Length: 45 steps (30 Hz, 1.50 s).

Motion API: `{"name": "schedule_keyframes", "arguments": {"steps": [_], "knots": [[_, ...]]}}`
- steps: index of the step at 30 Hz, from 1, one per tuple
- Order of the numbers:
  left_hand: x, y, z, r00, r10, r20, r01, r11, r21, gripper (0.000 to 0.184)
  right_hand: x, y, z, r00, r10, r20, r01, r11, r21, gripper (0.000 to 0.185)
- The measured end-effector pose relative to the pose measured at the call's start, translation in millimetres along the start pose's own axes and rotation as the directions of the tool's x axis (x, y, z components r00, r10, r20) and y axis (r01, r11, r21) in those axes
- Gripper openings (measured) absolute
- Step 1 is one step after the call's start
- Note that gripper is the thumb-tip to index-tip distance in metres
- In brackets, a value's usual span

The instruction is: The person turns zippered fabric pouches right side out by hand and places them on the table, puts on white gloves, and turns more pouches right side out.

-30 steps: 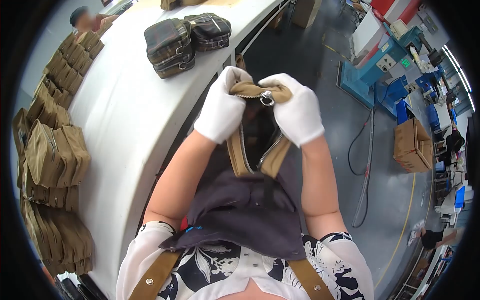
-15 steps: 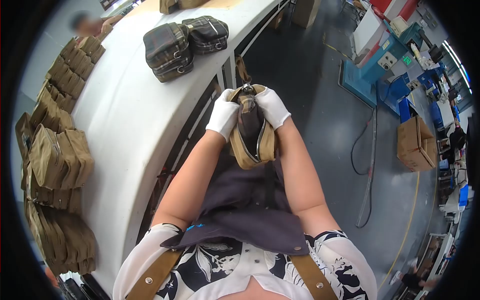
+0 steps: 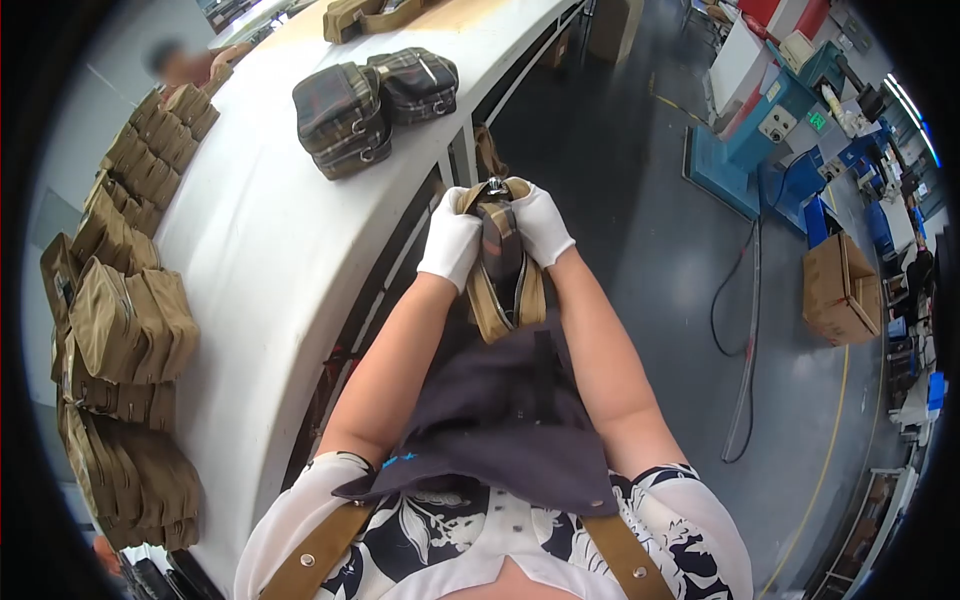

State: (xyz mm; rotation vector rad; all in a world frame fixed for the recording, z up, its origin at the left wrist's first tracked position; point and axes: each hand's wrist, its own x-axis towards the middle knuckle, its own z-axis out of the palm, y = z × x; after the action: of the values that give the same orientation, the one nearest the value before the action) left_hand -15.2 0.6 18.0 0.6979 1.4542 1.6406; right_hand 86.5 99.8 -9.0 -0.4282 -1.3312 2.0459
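A khaki bag (image 3: pixel 488 308) with an open metal zipper hangs between my gloved hands, in front of my dark apron. Its dark plaid lining shows through the opening, and a metal ring sits at its top edge. On one side my left hand (image 3: pixel 452 238) is closed on the bag's upper edge. My right hand (image 3: pixel 541 225) grips the opposite side of the same edge. Both hands wear white gloves, and the fingertips are partly hidden by the fabric. Two dark plaid bags (image 3: pixel 343 120) rest on the white table (image 3: pixel 255 270) beyond my left hand.
Stacks of khaki bags (image 3: pixel 130 320) line the table's far left side, with a person (image 3: pixel 190 68) behind them. More khaki fabric (image 3: pixel 370 18) lies at the table's top. On the right are a blue machine (image 3: pixel 745 150), a cardboard box (image 3: pixel 840 290) and a floor cable (image 3: pixel 752 350).
Since the earliest frame, my hands have come closer together and lower, and the bag's wide opening has narrowed. In the last half second they have barely moved, while the view has shifted slightly.
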Motion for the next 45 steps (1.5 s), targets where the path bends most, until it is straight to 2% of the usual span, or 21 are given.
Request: {"name": "schedule_keyframes", "arguments": {"steps": [1,2,5,8,14,16,18,21,23,25,26,28,30,32,34,35,36,38,41,44,45], "knots": [[1,9,3,1.0,-0.027,-0.015,0.028,1.0,0.008,0.037,5,-4,0,0.999,-0.048,-0.01,0.047,0.996,-0.07,0.012],[5,7,1,0.994,0.111,-0.01,-0.111,0.993,0.041,0.03,8,-9,-1,0.998,-0.057,-0.005,0.057,0.997,-0.042,0.012],[0,22,3,0.983,0.186,0.002,-0.185,0.977,0.104,0.031,12,-18,3,0.999,-0.025,0.02,0.022,0.991,0.132,0.011],[12,0,-1,1.0,-0.011,0.006,0.011,0.997,-0.076,0.036,21,26,-8,0.997,0.071,-0.014,-0.07,0.994,0.083,0.012],[5,-33,-6,0.974,0.225,-0.007,-0.224,0.973,0.062,0.037,-5,21,-6,0.997,-0.015,-0.071,0.007,0.994,-0.107,0.022],[-4,-33,-11,0.977,0.213,0.022,-0.214,0.967,0.137,0.038,-2,35,-14,0.995,0.068,-0.07,-0.07,0.997,-0.026,0.019],[-9,-28,-4,0.979,0.205,-0.002,-0.205,0.978,0.023,0.037,-2,35,-22,0.996,0.092,-0.021,-0.091,0.994,0.063,0.017],[-14,-14,2,0.988,0.155,0.014,-0.155,0.988,-0.025,0.037,5,31,-32,0.989,0.118,-0.09,-0.116,0.993,0.029,0.015],[-8,-1,-4,0.994,0.065,0.093,-0.073,0.994,0.081,0.035,-5,-4,-13,0.992,0.037,-0.12,-0.066,0.967,-0.246,0.019],[-2,10,-10,0.994,0.021,0.108,-0.035,0.991,0.126,0.037,-15,-31,-2,0.986,-0.096,-0.134,-0.003,0.803,-0.597,0.029],[-2,19,-10,0.988,0.056,0.141,-0.06,0.998,0.023,0.039,-23,-49,10,0.968,-0.229,-0.099,0.052,0.573,-0.818,0.027],[-6,40,2,0.991,-0.09,0.098,0.102,0.987,-0.126,0.036,-38,-83,46,0.951,-0.267,-0.157,-0.07,0.308,-0.949,0.027],[22,-8,1,0.998,0.037,0.055,-0.033,0.997,-0.069,0.025,-35,-90,51,0.952,-0.196,-0.233,-0.194,0.198,-0.961,0.028],[25,-26,5,0.959,0.28,0.046,-0.281,0.959,0.023,0.017,-22,-66,24,0.971,-0.171,-0.168,-0.079,0.434,-0.897,0.028],[34,-39,3,0.936,0.342,0.085,-0.351,0.928,0.128,0.015,-9,-26,-7,0.995,-0.029,-0.093,-0.001,0.951,-0.31,0.028],[37,-41,2,0.966,0.248,0.079,-0.244,0.968,-0.06,0.012,-12,-26,-7,0.997,0.031,-0.068,-0.044,0.98,-0.193,0.029],[38,-38,3,0.984,0.154,0.086,-0.129,0.961,-0.243,0.012,-15,-25,-3,0.993,-0.026,-0.119,-0.008,0.959,-0.283,0.029],[34,-30,3,0.988,0.119,0.103,-0.097,0.976,-0.197,0.013,-19,-33,1,0.988,-0.012,-0.152,-0.037,0.949,-0.314,0.03],[30,0,4,0.987,0.056,0.153,-0.04,0.994,-0.106,0.015,-24,-60,6,0.981,-0.159,-0.116,0.044,0.752,-0.658,0.03],[31,3,5,0.946,0.181,0.27,-0.126,0.97,-0.207,0.014,-47,-107,49,0.969,-0.174,-0.176,-0.095,0.394,-0.914,0.03],[41,-17,-7,0.868,0.381,0.319,-0.422,0.904,0.067,0.013,-41,-97,46,0.96,-0.178,-0.216,-0.171,0.237,-0.956,0.031]]}}
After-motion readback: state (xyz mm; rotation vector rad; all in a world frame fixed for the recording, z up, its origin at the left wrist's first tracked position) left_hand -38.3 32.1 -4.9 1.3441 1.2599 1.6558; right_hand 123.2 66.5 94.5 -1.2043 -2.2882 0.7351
